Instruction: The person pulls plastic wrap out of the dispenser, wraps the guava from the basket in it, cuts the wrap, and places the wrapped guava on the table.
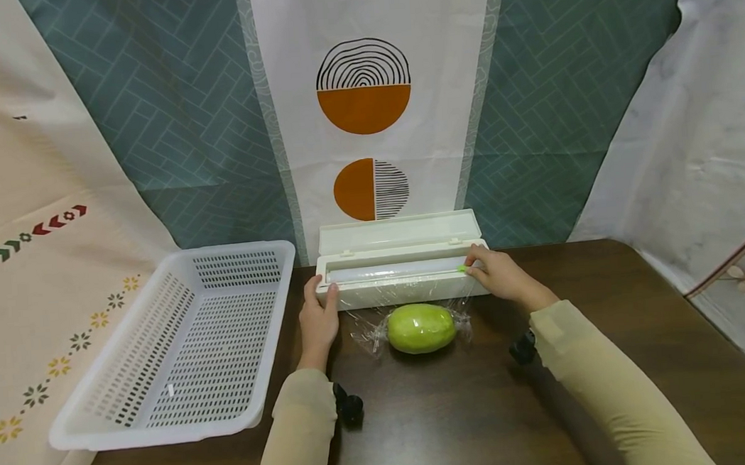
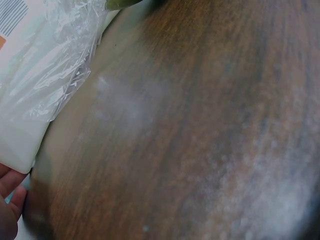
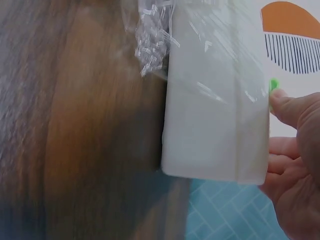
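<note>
Dk brn tbl (image 1: 435, 413), patterned cloth (image 1: 434, 140) bhnd.

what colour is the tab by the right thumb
The tab is green, clearest in the right wrist view.

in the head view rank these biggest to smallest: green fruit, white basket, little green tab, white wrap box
1. White basket
2. White wrap box
3. Green fruit
4. Little green tab

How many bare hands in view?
2: the left hand holds the left end of the long white plastic box; the right hand pinches a small bright-green tab at the box's right end.
</note>
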